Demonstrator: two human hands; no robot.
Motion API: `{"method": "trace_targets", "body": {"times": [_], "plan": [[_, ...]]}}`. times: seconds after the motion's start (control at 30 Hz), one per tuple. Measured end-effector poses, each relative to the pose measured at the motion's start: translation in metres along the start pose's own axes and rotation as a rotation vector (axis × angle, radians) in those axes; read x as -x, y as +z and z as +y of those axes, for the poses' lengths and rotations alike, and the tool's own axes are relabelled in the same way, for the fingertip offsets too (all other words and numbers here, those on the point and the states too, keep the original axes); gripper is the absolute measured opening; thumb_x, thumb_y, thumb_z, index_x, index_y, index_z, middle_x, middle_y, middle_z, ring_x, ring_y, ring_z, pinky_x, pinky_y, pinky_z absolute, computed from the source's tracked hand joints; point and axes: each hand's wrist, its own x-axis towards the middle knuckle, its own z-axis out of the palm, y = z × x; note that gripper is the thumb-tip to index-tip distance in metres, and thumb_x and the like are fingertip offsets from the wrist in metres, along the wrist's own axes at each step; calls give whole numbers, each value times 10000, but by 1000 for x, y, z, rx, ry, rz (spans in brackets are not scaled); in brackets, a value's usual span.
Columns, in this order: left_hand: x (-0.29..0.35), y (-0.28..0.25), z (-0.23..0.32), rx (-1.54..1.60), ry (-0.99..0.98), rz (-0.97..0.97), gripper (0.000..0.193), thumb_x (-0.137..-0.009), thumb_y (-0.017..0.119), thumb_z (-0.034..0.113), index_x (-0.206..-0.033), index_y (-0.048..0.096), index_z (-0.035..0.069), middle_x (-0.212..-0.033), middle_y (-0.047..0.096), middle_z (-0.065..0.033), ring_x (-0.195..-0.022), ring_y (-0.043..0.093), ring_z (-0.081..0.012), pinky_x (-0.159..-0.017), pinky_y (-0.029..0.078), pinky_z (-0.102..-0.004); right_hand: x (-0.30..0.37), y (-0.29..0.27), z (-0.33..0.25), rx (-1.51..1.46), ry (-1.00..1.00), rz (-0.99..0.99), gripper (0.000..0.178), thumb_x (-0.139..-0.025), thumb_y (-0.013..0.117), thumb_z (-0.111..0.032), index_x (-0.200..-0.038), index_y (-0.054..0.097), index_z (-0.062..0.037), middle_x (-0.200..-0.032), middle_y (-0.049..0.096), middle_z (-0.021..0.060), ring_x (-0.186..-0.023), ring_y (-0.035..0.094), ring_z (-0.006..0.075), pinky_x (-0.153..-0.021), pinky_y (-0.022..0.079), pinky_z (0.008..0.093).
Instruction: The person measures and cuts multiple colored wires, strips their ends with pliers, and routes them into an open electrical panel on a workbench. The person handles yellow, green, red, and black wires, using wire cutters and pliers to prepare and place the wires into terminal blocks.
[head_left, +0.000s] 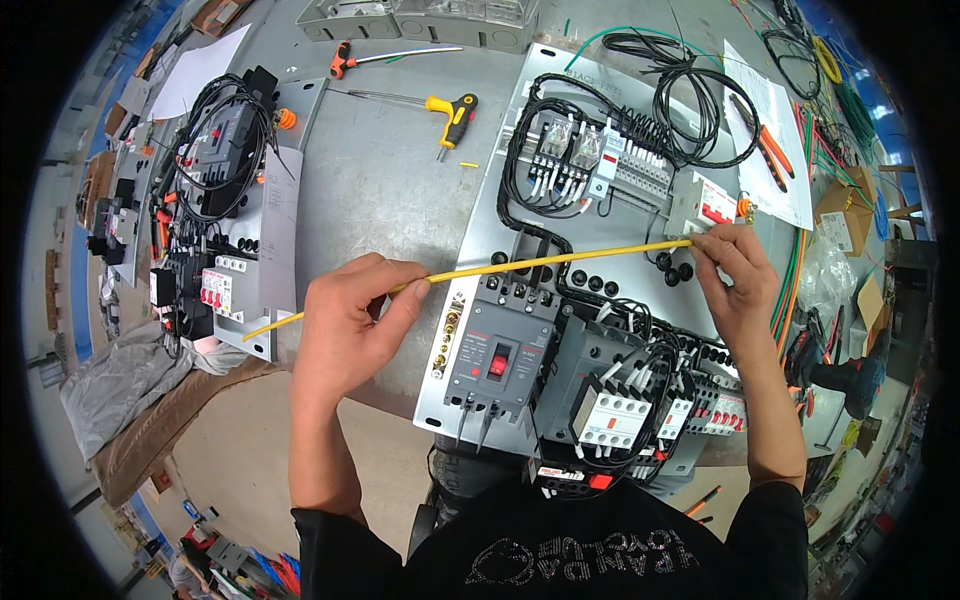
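A yellow wire [545, 262] is stretched between my two hands above a metal mounting plate [432, 400]. My left hand [350, 318] pinches it between thumb and forefinger, and its free end runs out past the hand to the lower left. At the other end, my right hand [738, 278] pinches the wire's tip beside a small white breaker with red levers [700, 205]. Below the wire sits a large grey circuit breaker [500, 345] with a red switch. Contactors [612, 415] with black wiring are fixed to its right. Relays and terminal blocks [640, 170] sit on the upper part.
A second wired plate [272, 230] stands at the left. A yellow-handled hex driver [455, 118] and a red-handled screwdriver [345, 62] lie on the grey table. Orange-handled pliers [772, 150] rest on a paper sheet at the right, near a black cordless drill [850, 378]. Black wire coils [690, 105] lie across the plate's top.
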Motion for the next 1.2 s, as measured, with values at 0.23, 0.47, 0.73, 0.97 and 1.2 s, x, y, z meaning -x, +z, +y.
{"method": "trace_targets", "body": {"times": [0.23,0.47,0.73,0.97,1.2], "plan": [[6,-12,-2,-1,-48,-31,119,-929,729,61,-1018,773,-4,-719,617,-49,-637,514,-122,-565,370,-295,0,1,0,-7,3,-3,198,-858,751,83,-1044,752,17,-944,661,99,-808,676,209,-711,547,303],[6,-12,1,-8,-45,-17,129,-901,728,52,-1007,777,-1,-690,599,-73,-599,502,-139,-552,386,-303,-1,-1,-3,-15,30,-12,198,-859,749,86,-1046,750,22,-947,662,97,-817,676,203,-718,547,305],[5,-13,-3,4,-28,-30,172,-884,699,26,-1034,774,-14,-694,605,-90,-589,521,-148,-562,418,-302,0,1,1,-24,18,5,195,-853,751,90,-1035,752,21,-948,666,99,-817,683,207,-728,555,304],[5,-18,-5,21,-32,-40,169,-895,685,21,-1035,766,-29,-703,606,-87,-592,527,-143,-568,426,-299,-1,1,0,5,5,7,188,-850,756,85,-1027,753,20,-941,668,100,-817,689,212,-732,558,307],[9,-30,-6,-19,-47,-63,162,-907,676,23,-1034,763,-29,-699,588,-80,-603,526,-144,-569,421,-303,0,0,0,-12,18,6,191,-852,754,83,-1033,752,20,-941,668,100,-820,690,212,-731,557,306]]}}
